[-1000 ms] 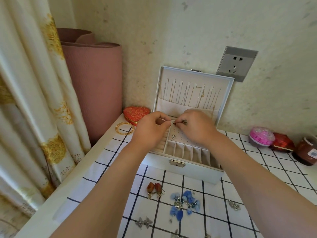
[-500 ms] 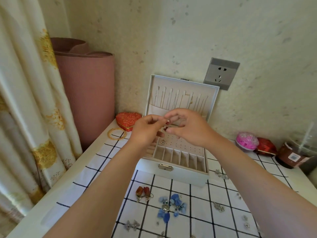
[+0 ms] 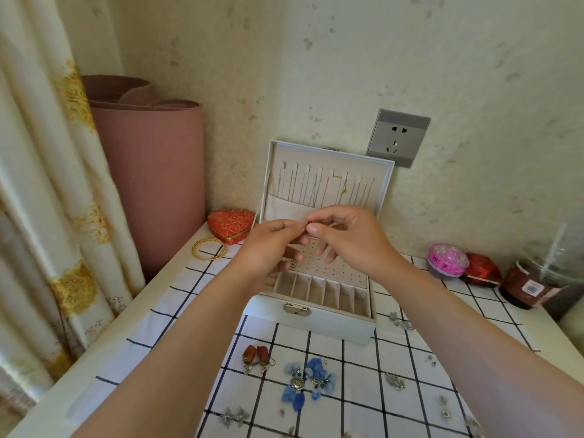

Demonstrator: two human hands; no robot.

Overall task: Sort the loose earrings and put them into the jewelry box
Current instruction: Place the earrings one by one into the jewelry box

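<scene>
An open white jewelry box (image 3: 331, 320) stands against the wall, its lid up with chains hanging inside. Both hands hover above its perforated earring panel. My left hand (image 3: 268, 245) and my right hand (image 3: 344, 238) pinch a tiny red earring (image 3: 307, 223) between their fingertips. On the checked cloth in front of the box lie a red bead earring pair (image 3: 256, 357), blue flower earrings (image 3: 305, 382) and small silver earrings (image 3: 234, 415), (image 3: 395, 381).
A red heart-shaped box (image 3: 232, 225) and gold bangles (image 3: 209, 248) sit left of the jewelry box, beside a pink rolled mat (image 3: 151, 172). A pink round case (image 3: 447, 260), a red box (image 3: 482, 269) and a lidded drink cup (image 3: 543, 279) stand at right.
Both hands rose from the earring panel of the box and now hold the small earring higher, in front of the lid. The camera tilted up slightly.
</scene>
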